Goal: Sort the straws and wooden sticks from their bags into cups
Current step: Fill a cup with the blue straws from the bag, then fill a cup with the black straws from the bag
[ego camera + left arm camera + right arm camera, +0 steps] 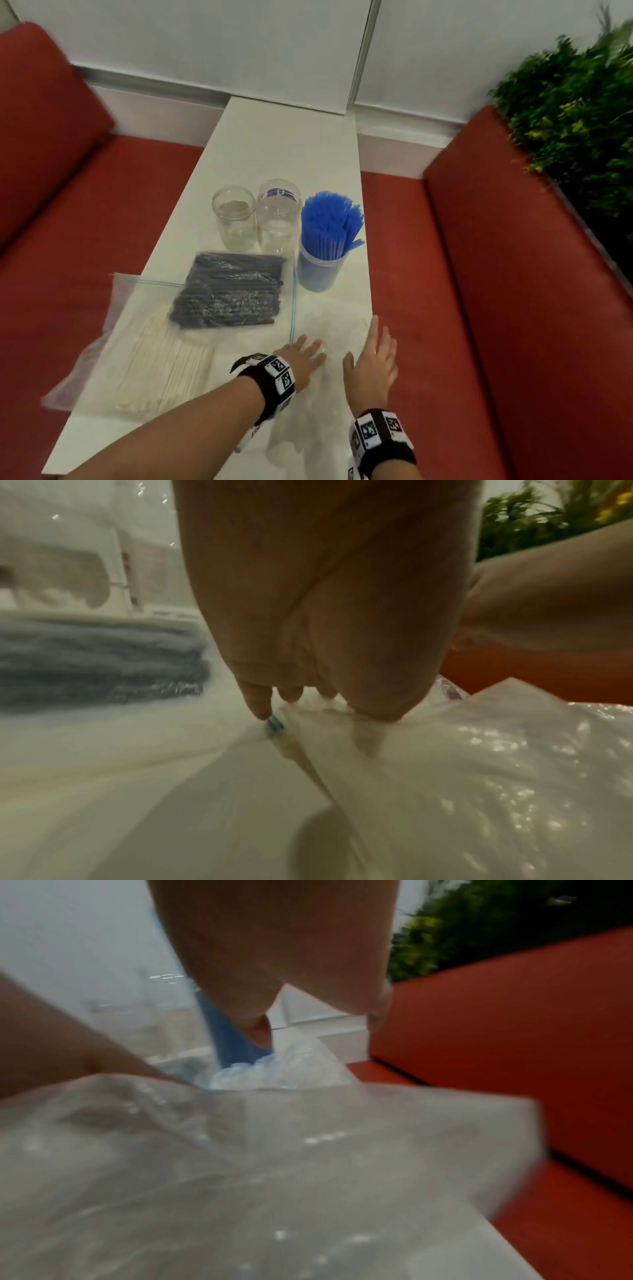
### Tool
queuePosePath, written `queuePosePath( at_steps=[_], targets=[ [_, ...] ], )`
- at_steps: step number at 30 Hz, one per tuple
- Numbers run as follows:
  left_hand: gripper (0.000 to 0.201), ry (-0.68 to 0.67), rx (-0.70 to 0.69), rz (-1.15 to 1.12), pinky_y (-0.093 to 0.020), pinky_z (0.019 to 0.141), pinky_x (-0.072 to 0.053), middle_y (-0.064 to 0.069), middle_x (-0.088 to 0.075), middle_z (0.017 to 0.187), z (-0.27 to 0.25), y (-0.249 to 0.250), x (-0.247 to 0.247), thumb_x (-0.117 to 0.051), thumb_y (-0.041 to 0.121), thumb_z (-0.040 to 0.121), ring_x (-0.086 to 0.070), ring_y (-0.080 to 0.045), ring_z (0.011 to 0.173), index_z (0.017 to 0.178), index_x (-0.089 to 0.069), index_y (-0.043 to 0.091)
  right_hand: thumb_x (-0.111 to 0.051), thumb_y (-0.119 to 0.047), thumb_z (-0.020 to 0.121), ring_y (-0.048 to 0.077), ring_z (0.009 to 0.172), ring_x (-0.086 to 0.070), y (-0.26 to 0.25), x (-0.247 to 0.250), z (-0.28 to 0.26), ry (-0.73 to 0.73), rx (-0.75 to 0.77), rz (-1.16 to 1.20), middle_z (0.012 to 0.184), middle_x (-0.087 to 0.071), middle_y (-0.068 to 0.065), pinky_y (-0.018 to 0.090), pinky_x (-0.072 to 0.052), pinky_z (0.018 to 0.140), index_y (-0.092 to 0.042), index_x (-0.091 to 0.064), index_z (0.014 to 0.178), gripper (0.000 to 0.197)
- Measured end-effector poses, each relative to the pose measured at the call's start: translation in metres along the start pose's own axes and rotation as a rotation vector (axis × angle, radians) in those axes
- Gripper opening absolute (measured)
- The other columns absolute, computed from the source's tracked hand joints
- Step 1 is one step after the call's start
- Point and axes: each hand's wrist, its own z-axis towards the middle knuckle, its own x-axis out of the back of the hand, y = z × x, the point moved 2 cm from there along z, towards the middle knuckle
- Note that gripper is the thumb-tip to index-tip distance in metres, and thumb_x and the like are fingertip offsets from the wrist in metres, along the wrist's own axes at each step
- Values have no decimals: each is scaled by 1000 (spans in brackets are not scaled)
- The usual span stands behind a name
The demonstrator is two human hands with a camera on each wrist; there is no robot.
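A clear cup (318,270) full of blue straws (329,219) stands at the table's right edge. Left of it are two empty glass jars (234,219) (278,216). A bag of dark straws (229,291) lies on a large zip bag of pale wooden sticks (154,363). An empty crumpled clear bag (335,329) lies near the front right. My left hand (303,354) rests on it with straight fingers; in the left wrist view its fingertips (260,710) press the plastic (479,777). My right hand (375,353) lies flat on the same bag (274,1150), holding nothing.
The narrow white table (281,144) runs away from me between two red sofa seats (445,274) (102,205). A green plant (575,120) stands at the far right. The clear bag's right side reaches the table's right edge.
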Motion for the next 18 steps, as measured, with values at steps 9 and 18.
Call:
queuePosePath(
  at_steps=[9, 18],
  targets=[
    [34, 507, 174, -770, -24, 103, -40, -5, -63, 131, -16, -62, -7, -48, 9, 95, -56, -19, 123, 123, -67, 16, -31, -50, 109, 29, 157, 19, -13, -67, -8, -495, 217, -321, 169, 26, 4, 55, 2, 127, -23, 22, 160, 78],
    [25, 369, 421, -615, -37, 88, -50, -15, -62, 119, 8, -77, 1, -45, 20, 98, -61, -31, 107, 113, -57, 6, -48, -9, 95, 28, 121, -49, -90, -29, 11, -228, 217, -225, 135, -47, 6, 38, -42, 97, -22, -44, 139, 46]
  ],
)
